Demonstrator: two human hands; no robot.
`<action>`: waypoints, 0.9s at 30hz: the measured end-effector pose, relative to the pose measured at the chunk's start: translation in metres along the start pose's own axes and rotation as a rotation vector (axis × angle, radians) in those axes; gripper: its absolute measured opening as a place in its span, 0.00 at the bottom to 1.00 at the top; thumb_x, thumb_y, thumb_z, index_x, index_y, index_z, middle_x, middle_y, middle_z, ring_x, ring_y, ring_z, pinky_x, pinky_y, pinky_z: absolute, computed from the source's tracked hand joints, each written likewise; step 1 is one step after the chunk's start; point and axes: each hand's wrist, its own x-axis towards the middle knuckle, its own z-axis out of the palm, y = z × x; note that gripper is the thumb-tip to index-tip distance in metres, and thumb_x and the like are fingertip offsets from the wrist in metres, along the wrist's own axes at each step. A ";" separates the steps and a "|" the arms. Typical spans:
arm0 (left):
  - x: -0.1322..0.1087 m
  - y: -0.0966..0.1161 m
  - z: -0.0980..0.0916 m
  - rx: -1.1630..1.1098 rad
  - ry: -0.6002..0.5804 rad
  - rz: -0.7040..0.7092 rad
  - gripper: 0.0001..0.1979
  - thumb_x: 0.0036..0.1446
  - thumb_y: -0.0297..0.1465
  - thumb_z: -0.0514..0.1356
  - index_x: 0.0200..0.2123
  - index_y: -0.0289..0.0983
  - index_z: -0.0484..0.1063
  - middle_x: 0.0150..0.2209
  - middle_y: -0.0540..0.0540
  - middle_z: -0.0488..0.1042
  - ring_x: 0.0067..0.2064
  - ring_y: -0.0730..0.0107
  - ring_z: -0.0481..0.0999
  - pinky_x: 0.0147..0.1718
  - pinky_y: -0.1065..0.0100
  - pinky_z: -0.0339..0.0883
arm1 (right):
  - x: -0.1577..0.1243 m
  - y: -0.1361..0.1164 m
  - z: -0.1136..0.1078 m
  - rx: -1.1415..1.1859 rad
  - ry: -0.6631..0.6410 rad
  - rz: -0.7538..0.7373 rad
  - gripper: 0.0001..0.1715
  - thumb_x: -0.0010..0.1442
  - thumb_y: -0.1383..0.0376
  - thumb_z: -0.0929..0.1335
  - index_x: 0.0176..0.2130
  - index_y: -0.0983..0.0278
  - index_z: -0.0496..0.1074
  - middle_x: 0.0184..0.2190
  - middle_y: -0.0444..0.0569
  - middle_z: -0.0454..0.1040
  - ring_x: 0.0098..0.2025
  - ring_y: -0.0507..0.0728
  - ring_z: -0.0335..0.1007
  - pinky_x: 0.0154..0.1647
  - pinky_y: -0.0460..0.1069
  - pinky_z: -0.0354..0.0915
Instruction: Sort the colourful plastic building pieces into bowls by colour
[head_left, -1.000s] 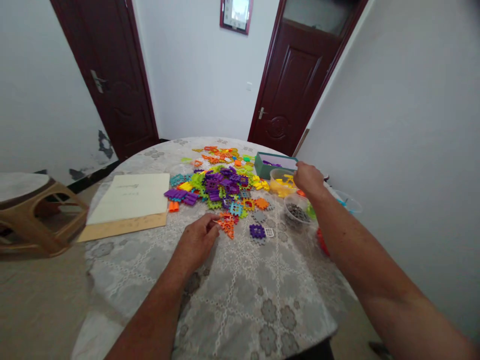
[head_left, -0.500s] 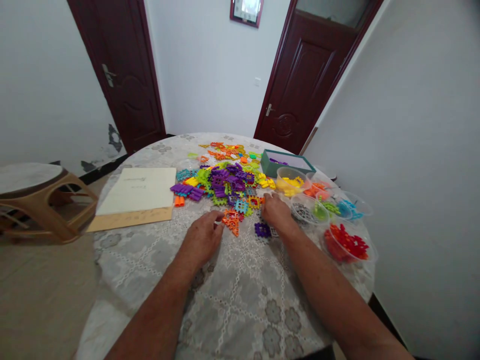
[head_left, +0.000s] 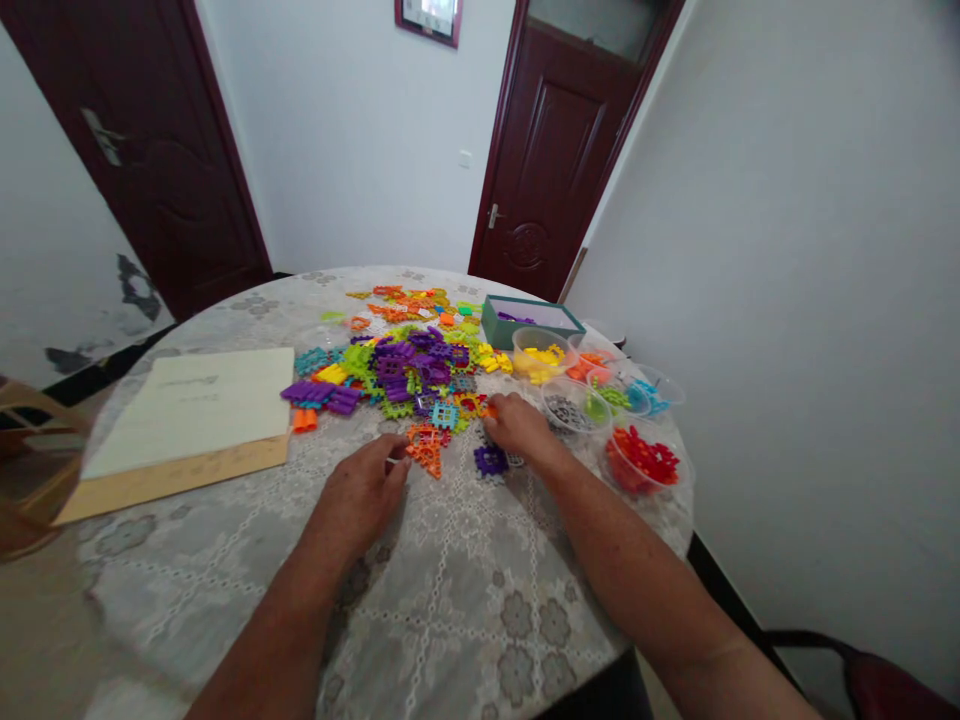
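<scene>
My left hand (head_left: 367,488) rests on the tablecloth with thumb and index finger apart. Its fingertips are at the left edge of an orange lattice triangle piece (head_left: 426,455). My right hand (head_left: 517,425) has its fingers closed at a small orange plastic piece (head_left: 490,408), whose shape is partly covered by the fingers. Just below that hand lies a dark purple square lattice piece (head_left: 490,460), with a grey piece (head_left: 514,460) half hidden beside it. A light blue square piece (head_left: 445,416) lies between the hands, in front of the heap of purple pieces (head_left: 412,362).
Clear tubs hold yellow pieces (head_left: 541,362), grey pieces (head_left: 568,412) and red pieces (head_left: 643,462) on the right. Behind them stands a green box (head_left: 499,330). Paper sheets (head_left: 202,405) lie at left. Orange pieces (head_left: 409,303) are spread at the back of the table (head_left: 442,600).
The view has turned to the right, so everything sits further left in it. The small orange piece now shows at my right fingertips. My left hand stays by the orange triangle.
</scene>
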 end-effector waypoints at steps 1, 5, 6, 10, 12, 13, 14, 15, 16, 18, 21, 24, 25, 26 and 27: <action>0.000 -0.001 0.001 0.003 0.003 0.007 0.18 0.65 0.38 0.54 0.52 0.38 0.74 0.49 0.40 0.81 0.48 0.56 0.80 0.51 0.60 0.68 | -0.003 0.002 -0.002 0.070 0.001 -0.033 0.21 0.69 0.57 0.64 0.55 0.64 0.73 0.51 0.59 0.76 0.54 0.63 0.74 0.54 0.54 0.67; 0.001 -0.004 0.003 0.021 0.008 0.014 0.18 0.65 0.38 0.54 0.53 0.39 0.74 0.49 0.40 0.81 0.49 0.56 0.80 0.51 0.60 0.68 | -0.010 0.008 -0.003 0.582 -0.058 -0.073 0.20 0.66 0.58 0.67 0.55 0.62 0.73 0.48 0.52 0.79 0.43 0.56 0.75 0.44 0.49 0.70; 0.001 -0.004 0.002 0.024 0.008 0.013 0.18 0.65 0.38 0.54 0.53 0.39 0.74 0.48 0.40 0.82 0.49 0.56 0.81 0.51 0.60 0.68 | -0.011 0.009 -0.003 0.773 -0.106 -0.044 0.21 0.66 0.57 0.66 0.55 0.61 0.72 0.46 0.51 0.80 0.36 0.54 0.74 0.37 0.48 0.69; 0.000 -0.001 0.000 0.002 0.008 0.016 0.17 0.65 0.37 0.54 0.51 0.39 0.75 0.47 0.40 0.82 0.48 0.55 0.81 0.50 0.60 0.69 | -0.008 0.009 0.001 1.450 -0.244 0.069 0.18 0.69 0.54 0.62 0.51 0.61 0.68 0.39 0.49 0.80 0.21 0.49 0.65 0.21 0.43 0.61; -0.001 -0.001 0.000 -0.019 0.015 0.018 0.16 0.64 0.37 0.55 0.50 0.40 0.76 0.46 0.40 0.82 0.47 0.55 0.81 0.49 0.59 0.69 | -0.006 0.007 0.002 1.578 -0.201 0.099 0.14 0.67 0.55 0.62 0.47 0.61 0.66 0.36 0.47 0.79 0.20 0.48 0.65 0.20 0.43 0.61; -0.001 -0.001 0.000 -0.030 0.018 0.019 0.15 0.64 0.36 0.55 0.49 0.40 0.77 0.45 0.40 0.82 0.47 0.55 0.81 0.49 0.59 0.69 | -0.006 0.007 0.002 1.580 -0.163 0.110 0.13 0.67 0.55 0.63 0.45 0.61 0.66 0.34 0.45 0.78 0.20 0.48 0.65 0.19 0.42 0.61; -0.001 -0.001 0.000 -0.040 0.020 0.017 0.15 0.64 0.36 0.56 0.49 0.40 0.77 0.45 0.40 0.82 0.47 0.54 0.81 0.49 0.59 0.69 | -0.006 0.006 0.001 1.541 -0.125 0.112 0.12 0.67 0.55 0.63 0.44 0.61 0.66 0.31 0.44 0.76 0.20 0.49 0.65 0.19 0.42 0.61; -0.001 -0.001 0.001 -0.049 0.020 0.013 0.15 0.64 0.36 0.56 0.49 0.41 0.77 0.45 0.40 0.82 0.46 0.54 0.81 0.49 0.58 0.69 | -0.006 0.006 -0.001 1.458 -0.091 0.103 0.12 0.67 0.55 0.63 0.43 0.61 0.66 0.28 0.42 0.74 0.20 0.49 0.65 0.19 0.43 0.61; -0.001 -0.001 0.001 -0.057 0.018 0.010 0.15 0.64 0.36 0.56 0.49 0.41 0.77 0.45 0.40 0.83 0.47 0.54 0.81 0.50 0.58 0.68 | -0.007 0.006 -0.005 1.331 -0.060 0.076 0.13 0.67 0.55 0.63 0.42 0.61 0.68 0.25 0.42 0.73 0.20 0.50 0.66 0.20 0.43 0.62; -0.002 -0.001 0.001 -0.064 0.009 0.008 0.15 0.64 0.36 0.56 0.50 0.41 0.77 0.46 0.40 0.82 0.47 0.54 0.80 0.50 0.58 0.68 | -0.007 0.008 -0.017 0.976 0.058 -0.026 0.15 0.68 0.56 0.64 0.43 0.62 0.73 0.26 0.44 0.74 0.25 0.53 0.70 0.28 0.46 0.68; -0.003 0.000 0.001 -0.053 0.005 0.007 0.15 0.64 0.35 0.56 0.50 0.40 0.76 0.47 0.40 0.82 0.49 0.55 0.80 0.51 0.59 0.67 | 0.003 0.015 -0.044 0.423 0.339 -0.169 0.16 0.68 0.60 0.65 0.46 0.64 0.79 0.42 0.54 0.81 0.44 0.58 0.76 0.49 0.52 0.69; -0.004 0.000 0.001 -0.027 0.007 0.010 0.15 0.65 0.34 0.55 0.51 0.40 0.75 0.47 0.40 0.82 0.49 0.56 0.79 0.51 0.60 0.67 | 0.027 0.028 -0.071 0.093 0.424 -0.119 0.18 0.69 0.63 0.64 0.50 0.65 0.80 0.50 0.58 0.80 0.54 0.61 0.73 0.59 0.53 0.64; -0.004 0.000 0.001 -0.023 0.007 0.011 0.15 0.65 0.34 0.55 0.51 0.40 0.75 0.48 0.40 0.82 0.49 0.56 0.79 0.51 0.60 0.67 | 0.038 0.033 -0.078 0.023 0.414 -0.063 0.19 0.69 0.64 0.63 0.50 0.66 0.80 0.50 0.59 0.80 0.54 0.62 0.73 0.59 0.52 0.63; -0.004 0.000 0.001 -0.023 0.008 0.011 0.15 0.65 0.34 0.55 0.51 0.40 0.75 0.48 0.39 0.81 0.49 0.56 0.79 0.50 0.59 0.67 | 0.047 0.039 -0.084 -0.033 0.407 0.004 0.19 0.68 0.65 0.63 0.51 0.67 0.80 0.50 0.60 0.80 0.54 0.62 0.73 0.58 0.52 0.64; -0.004 0.000 0.002 -0.026 0.010 0.012 0.15 0.65 0.34 0.55 0.51 0.39 0.75 0.48 0.39 0.81 0.49 0.55 0.80 0.50 0.59 0.67 | 0.057 0.045 -0.089 -0.074 0.405 0.069 0.20 0.68 0.66 0.63 0.51 0.68 0.80 0.50 0.62 0.80 0.54 0.63 0.74 0.57 0.52 0.64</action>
